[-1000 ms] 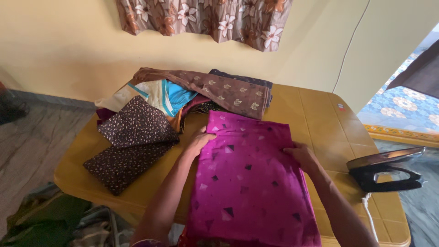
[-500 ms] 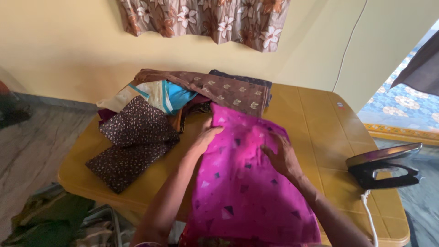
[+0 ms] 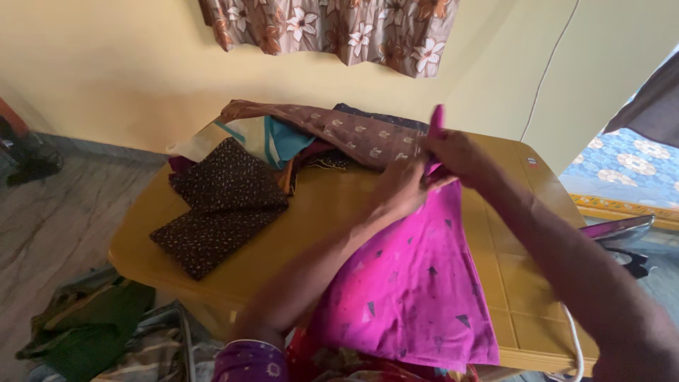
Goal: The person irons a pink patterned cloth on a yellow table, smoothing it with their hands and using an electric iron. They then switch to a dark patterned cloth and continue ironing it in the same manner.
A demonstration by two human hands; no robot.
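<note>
Two hands are working over the yellow table [image 3: 332, 212], which serves as the landmark here. Off the table's left edge, on the floor, a heap of green and striped clothes [image 3: 99, 332] is lying. On the table's left part a dark brown dotted cloth [image 3: 219, 205] is lying folded, one flap trailing toward the near-left corner. Behind it, along the table's far edge, a pile of other folded fabrics [image 3: 283, 138] is sitting, topped by a brown patterned cloth [image 3: 346, 131] that is draping toward the table's middle. Above the table's far side a flowered curtain [image 3: 339, 28] is hanging on the wall.

Over the table's middle the left hand [image 3: 399, 187] is closing its fingers on the upper edge of the magenta cloth [image 3: 417, 283], pinching the fabric. Just to its right the right hand [image 3: 460, 155] is gripping the same edge with curled fingers, a tip of fabric sticking up above them. Both hands are touching each other and holding that end lifted off the table, while the rest of the magenta cloth, printed with small dark triangles, is sloping down across the table's near-right part and hanging over its front edge. At the table's right edge a black iron [image 3: 622, 240] is standing, partly hidden behind the right forearm, with a white cord [image 3: 574, 339] dropping below it.
</note>
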